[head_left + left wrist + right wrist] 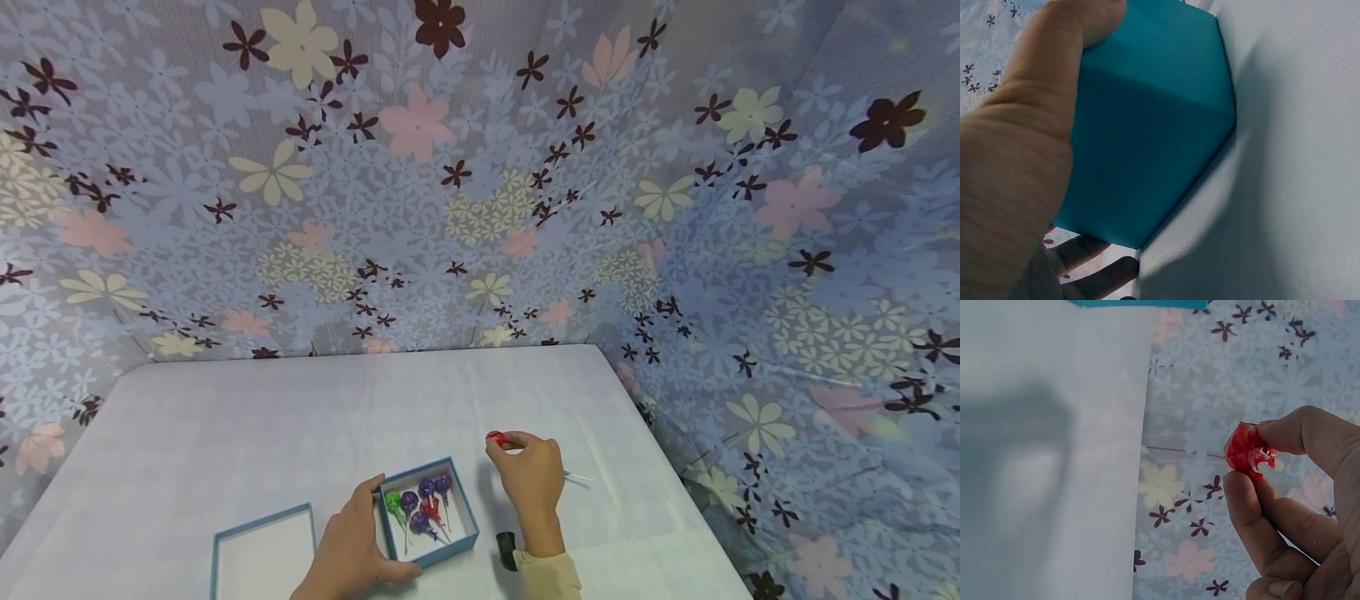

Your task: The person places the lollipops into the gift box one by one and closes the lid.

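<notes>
Two hands work low on the white tabletop [300, 417]. The left hand [352, 550] grips the near-left corner of the open blue box [463, 510], thumb on its wall; in the left wrist view the box's outer side fills the frame and most of the fingers are hidden behind it. Inside the box lie lollipops [420, 508], one green, several purple, one red; their sticks are hard to count. The right hand [531, 479] pinches a red lollipop [495, 437] between thumb and forefinger, just right of the box, raised over the tabletop; its stick shows only faintly past the hand. The lid [262, 554] lies left of the box, cut off by the frame's bottom edge.
</notes>
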`<state>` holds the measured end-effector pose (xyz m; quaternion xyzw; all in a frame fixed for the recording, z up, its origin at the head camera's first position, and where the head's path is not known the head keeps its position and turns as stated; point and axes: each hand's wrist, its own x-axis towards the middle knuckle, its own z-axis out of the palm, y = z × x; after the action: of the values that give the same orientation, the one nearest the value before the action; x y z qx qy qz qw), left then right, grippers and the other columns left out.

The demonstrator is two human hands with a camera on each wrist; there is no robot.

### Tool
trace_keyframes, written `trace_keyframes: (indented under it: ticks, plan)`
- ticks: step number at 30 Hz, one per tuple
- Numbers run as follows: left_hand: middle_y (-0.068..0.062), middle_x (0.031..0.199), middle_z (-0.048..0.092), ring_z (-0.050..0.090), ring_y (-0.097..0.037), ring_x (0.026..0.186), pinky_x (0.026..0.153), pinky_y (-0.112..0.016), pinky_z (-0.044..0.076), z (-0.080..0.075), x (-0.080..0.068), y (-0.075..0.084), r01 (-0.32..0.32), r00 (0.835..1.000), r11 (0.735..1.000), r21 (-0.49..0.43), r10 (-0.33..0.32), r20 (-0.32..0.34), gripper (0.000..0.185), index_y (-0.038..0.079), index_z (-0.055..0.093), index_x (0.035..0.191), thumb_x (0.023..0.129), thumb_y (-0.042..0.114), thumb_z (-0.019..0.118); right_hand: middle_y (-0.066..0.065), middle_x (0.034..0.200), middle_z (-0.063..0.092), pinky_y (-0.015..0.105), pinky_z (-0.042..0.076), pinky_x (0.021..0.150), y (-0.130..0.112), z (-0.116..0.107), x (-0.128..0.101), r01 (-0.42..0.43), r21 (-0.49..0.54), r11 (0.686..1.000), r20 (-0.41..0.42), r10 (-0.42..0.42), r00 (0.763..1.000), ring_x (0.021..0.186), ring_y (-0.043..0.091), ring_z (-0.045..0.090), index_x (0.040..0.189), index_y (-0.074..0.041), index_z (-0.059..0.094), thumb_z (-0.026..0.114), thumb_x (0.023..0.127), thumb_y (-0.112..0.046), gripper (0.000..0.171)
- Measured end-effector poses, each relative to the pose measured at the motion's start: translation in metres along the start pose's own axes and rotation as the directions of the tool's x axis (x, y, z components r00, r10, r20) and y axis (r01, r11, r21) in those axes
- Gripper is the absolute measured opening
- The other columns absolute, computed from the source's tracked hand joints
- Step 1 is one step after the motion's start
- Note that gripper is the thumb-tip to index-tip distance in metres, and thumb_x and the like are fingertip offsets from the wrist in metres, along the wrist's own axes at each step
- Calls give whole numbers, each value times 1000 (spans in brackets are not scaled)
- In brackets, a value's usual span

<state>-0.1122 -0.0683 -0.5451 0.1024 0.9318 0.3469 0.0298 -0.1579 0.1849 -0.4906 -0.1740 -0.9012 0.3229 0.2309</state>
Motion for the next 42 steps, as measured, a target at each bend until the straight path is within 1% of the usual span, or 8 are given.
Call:
trace_keyframes:
  ticks: [8,14,20,26,32,35,39,42]
  plan:
    - [-16,125,59,60,-29,99,93,-55,51,1,0,0,0,1000,1000,0,0,-9,137,8,32,147,42,73,90,-5,74,69,31,41,58,-10,1,-12,1,38,999,33,-2,999,72,16,52,81,-22,82,84,75,-40,19]
    - [-13,122,59,60,-26,97,91,-53,52,1,0,0,-7,1000,1000,10,7,-6,137,7,32,147,42,74,90,0,79,70,30,39,55,-21,1,-22,24,55,998,75,-28,997,71,14,50,84,-21,82,85,75,-38,20]
    - [-13,124,59,59,-25,98,92,-53,51,0,1,2,3,1000,1000,7,-3,10,137,6,32,148,43,73,89,-4,77,70,27,39,54,-31,2,-31,62,50,997,119,-67,991,70,11,48,85,-21,82,85,75,-39,21]
    - [-15,125,59,60,-25,97,90,-53,52,1,0,2,10,1000,1000,7,-10,10,136,6,32,147,44,73,89,-9,74,70,23,38,54,-39,7,-45,118,54,991,187,-127,974,69,9,46,85,-23,82,85,75,-41,21]
    - [-13,123,60,60,-22,92,87,-52,53,3,-3,0,24,999,1000,-6,-24,28,136,6,31,148,44,72,90,-12,71,66,22,36,50,-38,15,-54,131,24,991,234,-133,963,65,6,41,88,-25,83,85,75,-43,22]
    - [-12,120,61,59,-20,90,87,-52,53,3,-2,1,31,999,1000,-7,-30,39,136,5,31,148,45,72,90,-13,68,64,21,37,50,-37,17,-57,154,6,988,228,-151,962,65,6,40,87,-25,83,85,74,-44,23]
    - [-12,119,61,59,-21,89,86,-53,53,2,0,3,39,999,999,-14,-38,39,137,5,32,148,45,73,89,-16,62,59,21,36,50,-38,21,-58,208,-19,978,198,-201,959,65,6,39,84,-26,82,85,74,-44,21]
    - [-12,122,61,60,-21,91,88,-52,53,3,0,2,41,998,999,-15,-40,39,137,5,32,148,44,73,89,-17,61,56,20,36,50,-39,23,-60,220,-42,975,205,-207,957,65,6,39,83,-26,82,85,73,-45,22]
